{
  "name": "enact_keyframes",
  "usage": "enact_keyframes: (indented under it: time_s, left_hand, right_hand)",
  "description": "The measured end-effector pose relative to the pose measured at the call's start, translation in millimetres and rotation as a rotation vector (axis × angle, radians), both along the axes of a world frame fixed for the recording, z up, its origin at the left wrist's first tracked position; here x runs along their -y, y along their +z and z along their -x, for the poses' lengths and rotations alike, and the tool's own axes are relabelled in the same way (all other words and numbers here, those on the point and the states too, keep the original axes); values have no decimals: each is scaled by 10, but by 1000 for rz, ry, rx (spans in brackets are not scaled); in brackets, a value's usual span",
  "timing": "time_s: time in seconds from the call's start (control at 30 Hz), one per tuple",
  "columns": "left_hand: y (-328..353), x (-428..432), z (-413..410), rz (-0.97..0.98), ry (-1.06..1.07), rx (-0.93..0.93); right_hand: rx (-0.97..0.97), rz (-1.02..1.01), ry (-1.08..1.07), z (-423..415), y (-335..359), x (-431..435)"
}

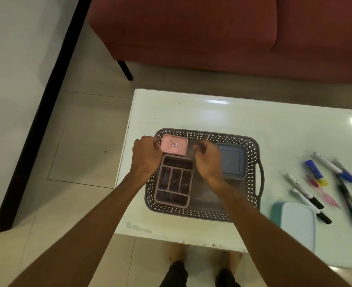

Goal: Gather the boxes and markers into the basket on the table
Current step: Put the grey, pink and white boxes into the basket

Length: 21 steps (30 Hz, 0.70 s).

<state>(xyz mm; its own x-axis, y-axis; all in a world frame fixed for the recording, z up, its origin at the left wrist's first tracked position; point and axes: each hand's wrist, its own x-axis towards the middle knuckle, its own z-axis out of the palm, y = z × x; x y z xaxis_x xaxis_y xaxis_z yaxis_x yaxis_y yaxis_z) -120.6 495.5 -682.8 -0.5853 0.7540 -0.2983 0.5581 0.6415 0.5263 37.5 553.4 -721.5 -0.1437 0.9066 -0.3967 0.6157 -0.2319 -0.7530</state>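
Note:
A grey lattice basket with side handles sits on the white table. Inside it lie a small pink lidded box at the far left, a pink divided tray in front of that, and a blue-grey lidded box on the right. My left hand grips the pink box's left edge with curled fingers. My right hand hovers just right of that box, blurred, fingers loosely curled, holding nothing. Several markers and a teal box with a pale lid lie on the table to the right.
A red sofa stands beyond the table, with a black leg near the table's far left corner. Tiled floor runs to the left. My feet show under the table's near edge.

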Motion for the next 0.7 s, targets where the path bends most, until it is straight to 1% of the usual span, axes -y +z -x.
enact_keyframes:
  time_s: [0.1, 0.17, 0.23, 0.33, 0.7]
  left_hand:
    - [83, 142, -72, -64, 61, 46]
    - [131, 234, -109, -95, 84, 56]
    - [164, 319, -123, -113, 102, 62]
    - [177, 452, -113, -135, 111, 86]
    - [118, 714, -48, -153, 98, 77]
  right_hand:
    - [57, -33, 29, -159, 62, 298]
    - [104, 24, 71, -228, 79, 523]
    - [67, 115, 106, -236, 73, 716]
    - [9, 174, 118, -185, -61, 911]
    - [-35, 159, 136, 73, -24, 910]
